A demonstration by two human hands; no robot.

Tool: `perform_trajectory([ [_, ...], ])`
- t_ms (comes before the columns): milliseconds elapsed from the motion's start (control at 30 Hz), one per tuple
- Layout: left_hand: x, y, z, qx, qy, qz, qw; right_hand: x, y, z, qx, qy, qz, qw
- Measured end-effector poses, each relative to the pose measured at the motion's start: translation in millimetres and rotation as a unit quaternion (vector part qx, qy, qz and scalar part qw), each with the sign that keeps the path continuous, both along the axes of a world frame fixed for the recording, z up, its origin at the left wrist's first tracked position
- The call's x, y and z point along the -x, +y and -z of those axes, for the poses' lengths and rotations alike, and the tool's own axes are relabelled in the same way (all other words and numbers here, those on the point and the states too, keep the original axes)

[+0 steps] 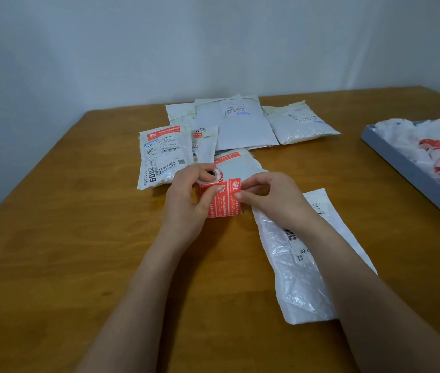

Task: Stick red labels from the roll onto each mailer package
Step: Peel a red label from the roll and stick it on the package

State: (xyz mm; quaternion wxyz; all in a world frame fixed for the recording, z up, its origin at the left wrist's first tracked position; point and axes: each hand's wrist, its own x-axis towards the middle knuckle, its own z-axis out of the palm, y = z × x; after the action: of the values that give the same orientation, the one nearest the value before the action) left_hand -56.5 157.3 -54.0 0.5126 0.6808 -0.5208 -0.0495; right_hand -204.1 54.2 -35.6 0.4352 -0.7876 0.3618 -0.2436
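While left hand (186,195) grips roll (215,192), right fingers (240,195) seemingly pinch label (234,196).

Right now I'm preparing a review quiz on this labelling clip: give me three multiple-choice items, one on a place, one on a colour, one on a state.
1. Where does the grey tray sit on the table?
A. right edge
B. left edge
C. centre

2. What colour are the labels on the roll?
A. blue
B. red
C. green

3. What is the right hand doing?
A. lying flat on the table
B. pinching the label's edge
C. lifting a mailer

Key: 1 A, the tray lies at the far right. 2 B, the strip held by the left hand is red with white print. 3 B, thumb and fingers meet on the label.
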Motion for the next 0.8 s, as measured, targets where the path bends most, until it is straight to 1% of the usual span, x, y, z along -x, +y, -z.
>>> perform_trajectory([
  [100,-1,-3,2,0.005,-0.028,-0.024,0.999,-1,1,2,0.025,0.014,-0.005,1.0],
  [167,-3,-4,5,-0.017,-0.028,-0.036,0.999,-3,1,3,0.039,0.019,-0.005,0.999],
  [200,-3,-4,6,-0.034,-0.015,-0.032,0.999,-3,1,4,0.043,0.019,-0.003,0.999],
  [267,0,-3,5,-0.067,0.042,-0.004,0.997,-5,1,6,0.048,0.021,0.002,0.999],
  [333,2,-2,4,-0.074,0.087,0.019,0.993,-6,2,7,0.054,0.028,0.005,0.998],
  [467,1,-1,2,-0.056,0.094,0.024,0.994,-6,2,7,0.077,0.043,0.015,0.996],
  [800,4,4,-8,-0.088,0.114,0.051,0.988,-8,-1,8,0.07,0.068,0.035,0.995],
])
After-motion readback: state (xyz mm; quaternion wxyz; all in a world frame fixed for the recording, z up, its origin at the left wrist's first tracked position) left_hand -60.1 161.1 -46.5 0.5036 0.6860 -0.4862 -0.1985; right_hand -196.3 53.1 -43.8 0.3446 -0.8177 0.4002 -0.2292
